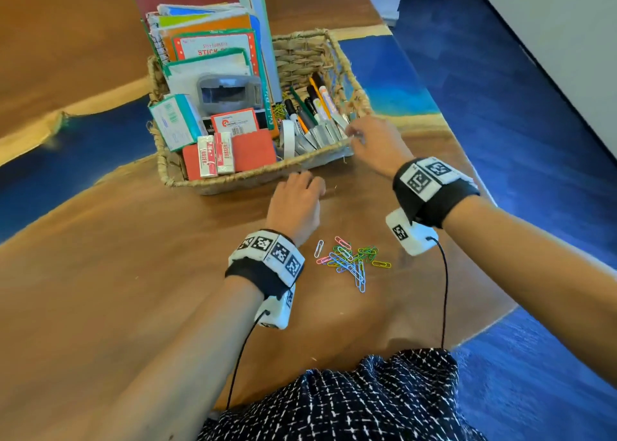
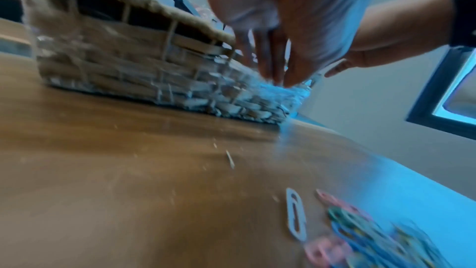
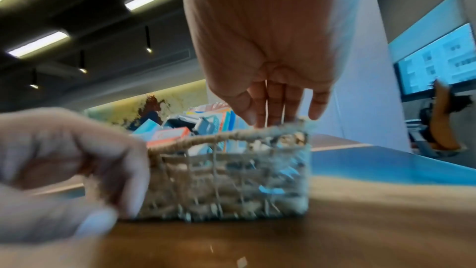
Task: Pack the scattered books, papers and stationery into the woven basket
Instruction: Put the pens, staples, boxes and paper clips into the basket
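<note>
The woven basket (image 1: 233, 177) (image 2: 128, 72) (image 3: 219, 180) stands on the wooden table, holding upright notebooks (image 1: 207, 39), erasers (image 1: 215, 155), boxes and markers (image 1: 312, 106). A loose pile of coloured paper clips (image 1: 350, 260) (image 2: 360, 229) lies on the table between my wrists. My left hand (image 1: 305, 181) (image 2: 278, 72) hovers just in front of the basket's near wall, fingers pointing down and holding nothing. My right hand (image 1: 354, 133) (image 3: 278, 113) reaches over the basket's near right corner, fingers straight above the rim. Nothing shows between its fingers.
The table (image 1: 133, 273) is brown wood with blue inlay bands. Its right edge (image 1: 484, 186) runs close to my right wrist, with blue floor beyond. Bare wood lies left of the paper clips and in front of the basket.
</note>
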### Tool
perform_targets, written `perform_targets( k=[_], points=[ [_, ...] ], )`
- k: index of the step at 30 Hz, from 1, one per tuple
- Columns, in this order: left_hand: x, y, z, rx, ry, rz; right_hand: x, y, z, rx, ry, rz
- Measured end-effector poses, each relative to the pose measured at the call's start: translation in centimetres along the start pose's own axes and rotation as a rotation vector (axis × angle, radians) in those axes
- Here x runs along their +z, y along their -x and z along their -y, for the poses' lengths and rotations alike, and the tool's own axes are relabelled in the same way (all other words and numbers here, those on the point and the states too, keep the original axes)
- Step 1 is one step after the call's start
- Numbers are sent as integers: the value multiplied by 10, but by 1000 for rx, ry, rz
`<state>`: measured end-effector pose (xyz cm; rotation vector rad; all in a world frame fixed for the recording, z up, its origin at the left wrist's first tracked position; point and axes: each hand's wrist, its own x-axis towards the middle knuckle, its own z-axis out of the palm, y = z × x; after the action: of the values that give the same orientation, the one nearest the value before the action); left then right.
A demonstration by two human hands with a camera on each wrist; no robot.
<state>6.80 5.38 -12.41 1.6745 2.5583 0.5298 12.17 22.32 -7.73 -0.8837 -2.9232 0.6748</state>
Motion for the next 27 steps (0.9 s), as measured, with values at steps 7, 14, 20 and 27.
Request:
perform_targets(
  k=[7, 14, 20, 27],
  points=[
    [25, 25, -11, -383, 116, 568, 11, 23, -17, -97, 17, 94],
    [42, 34, -15, -454, 128, 498, 6, 28, -17, -119, 50, 127],
    [36, 28, -16, -378, 125, 521, 5, 27, -19, -129, 19, 124],
    [-59, -58, -13, -379, 269, -153, 10, 25, -27, -130, -47, 98]
  ],
)
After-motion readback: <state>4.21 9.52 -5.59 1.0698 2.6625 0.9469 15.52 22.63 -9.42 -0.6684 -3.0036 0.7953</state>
